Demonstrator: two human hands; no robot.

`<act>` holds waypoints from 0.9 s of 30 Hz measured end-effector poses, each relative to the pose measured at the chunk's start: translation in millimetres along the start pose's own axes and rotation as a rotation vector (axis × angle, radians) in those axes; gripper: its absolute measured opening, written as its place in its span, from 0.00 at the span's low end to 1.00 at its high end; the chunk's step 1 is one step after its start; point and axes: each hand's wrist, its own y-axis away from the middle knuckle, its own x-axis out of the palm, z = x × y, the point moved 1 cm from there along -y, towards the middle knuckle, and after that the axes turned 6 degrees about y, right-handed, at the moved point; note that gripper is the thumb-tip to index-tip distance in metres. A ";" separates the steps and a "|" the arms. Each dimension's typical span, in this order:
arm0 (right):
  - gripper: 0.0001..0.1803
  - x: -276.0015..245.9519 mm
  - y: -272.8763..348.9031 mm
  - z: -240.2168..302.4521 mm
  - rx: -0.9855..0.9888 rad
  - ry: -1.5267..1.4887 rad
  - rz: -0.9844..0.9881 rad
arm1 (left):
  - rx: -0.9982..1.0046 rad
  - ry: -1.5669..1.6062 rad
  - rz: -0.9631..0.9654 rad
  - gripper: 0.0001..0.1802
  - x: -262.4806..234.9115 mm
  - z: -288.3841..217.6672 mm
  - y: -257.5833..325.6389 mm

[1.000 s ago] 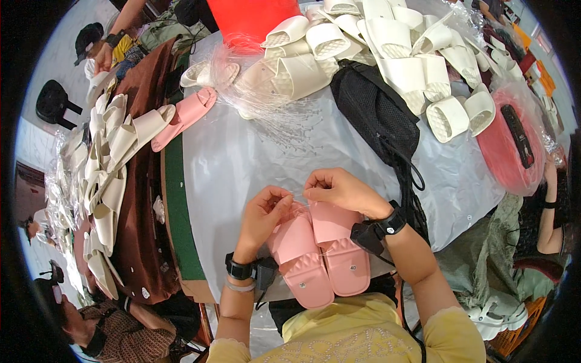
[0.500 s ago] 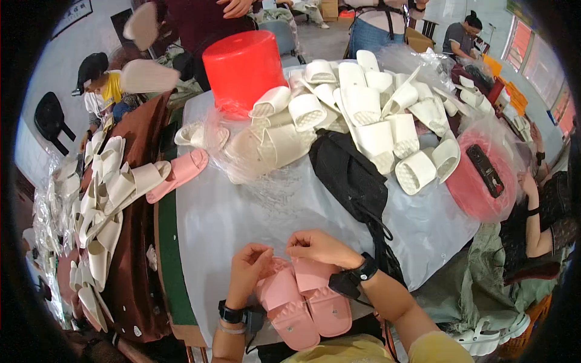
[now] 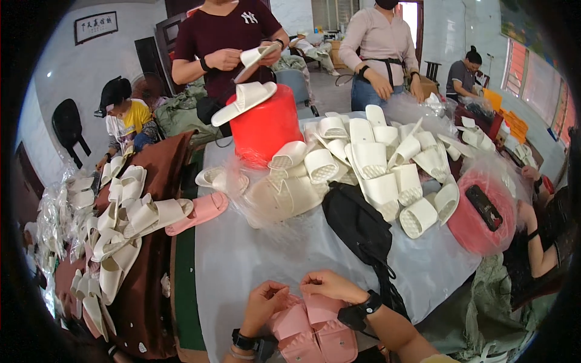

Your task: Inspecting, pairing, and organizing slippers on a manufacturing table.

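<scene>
"Two pink slippers (image 3: 292, 323) are before you. How is your grip?"

"Both my hands are at their far ends. The pair lies side by side, close to my body, at the near side of the table (image 3: 233, 260). My left hand (image 3: 266, 305) has thumb and finger drawn together in a small pinch, and my right hand (image 3: 333, 287) makes the same beside it. Whether something thin is between the fingertips, I cannot tell."

"How to do this well?"

"In my judgement, with small and slow moves. I should keep the pair even, so that one does not slide from the other. I should not pull strongly, because the soft straps could bend."

"What else is on the table?"

"It has a smooth greyish-white surface. Beyond my hands lies a black bag (image 3: 357, 221), then a heap of white slippers (image 3: 372, 157). A red tub (image 3: 266, 136) stands at the far side."

"And the room?"

"At my left, more white slippers lie on a brown cloth (image 3: 139, 302). Across from me, a co-worker in a dark red shirt (image 3: 221, 36) holds one white slipper (image 3: 257, 55); another, in a pale top (image 3: 381, 42), stands with both hands lowered."
</scene>
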 end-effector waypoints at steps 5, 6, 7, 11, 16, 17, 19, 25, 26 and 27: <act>0.10 2.6 -3.8 -5.8 -0.063 -0.013 0.023 | -0.003 0.065 -0.008 0.08 0.7 2.0 0.2; 0.10 2.6 -4.2 -7.9 -0.117 -0.035 0.021 | 0.006 0.001 0.016 0.08 1.4 2.5 0.0; 0.10 1.8 -4.8 -10.4 -0.084 -0.028 0.014 | -0.008 -0.071 0.026 0.08 1.7 3.3 0.4; 0.10 3.2 -4.0 -12.6 -0.095 -0.042 0.007 | -0.040 0.078 0.041 0.08 1.2 4.2 1.8; 0.10 0.9 -2.6 -7.8 -0.065 0.010 -0.006 | 0.016 -0.084 -0.002 0.07 0.3 4.1 1.1; 0.10 0.8 -2.9 -7.7 -0.016 0.019 0.015 | 0.010 -0.079 0.014 0.07 1.5 4.5 0.1; 0.10 0.9 -3.4 -7.0 -0.051 0.033 -0.007 | -0.027 -0.034 0.017 0.08 3.0 4.0 -0.7; 0.11 1.5 -4.1 -9.0 -0.124 0.012 0.048 | 0.033 0.076 -0.057 0.08 6.5 -1.6 3.7; 0.11 1.1 -4.1 -9.5 -0.120 0.007 0.046 | 0.034 0.028 -0.018 0.08 6.0 -2.1 4.9; 0.11 0.8 -4.4 -10.3 -0.085 -0.029 0.061 | 0.068 -0.022 0.034 0.08 5.2 -2.4 5.7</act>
